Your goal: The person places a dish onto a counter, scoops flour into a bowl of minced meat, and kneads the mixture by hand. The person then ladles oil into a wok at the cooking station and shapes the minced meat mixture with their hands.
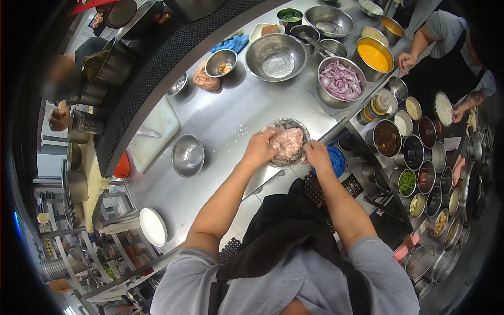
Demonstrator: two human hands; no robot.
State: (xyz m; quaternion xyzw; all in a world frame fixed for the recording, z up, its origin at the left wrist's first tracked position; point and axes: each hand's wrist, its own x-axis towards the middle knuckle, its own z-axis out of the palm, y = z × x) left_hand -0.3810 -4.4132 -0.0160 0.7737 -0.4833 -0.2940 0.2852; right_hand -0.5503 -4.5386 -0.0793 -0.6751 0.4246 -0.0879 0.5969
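A metal bowl (283, 165) holds a pale pink lump of raw meat (287, 143) with a white floury coating. It is at the front edge of the steel counter, just ahead of my body. My left hand (259, 147) reaches over the bowl's left side, its fingers curled against the meat and partly hidden by it. On the opposite side, my right hand (318, 156) grips the rim, thumb up. White specks dot the counter left of the bowl. A second, smaller metal bowl (188, 155) sits further left.
Sliced red onions fill a bowl (342, 82) at the back right, beside a pot of orange liquid (375, 55). A large metal bowl (275, 59), a cutting board (157, 134) and a white plate (153, 227) are around the counter. A co-worker (446, 58) stands at the right.
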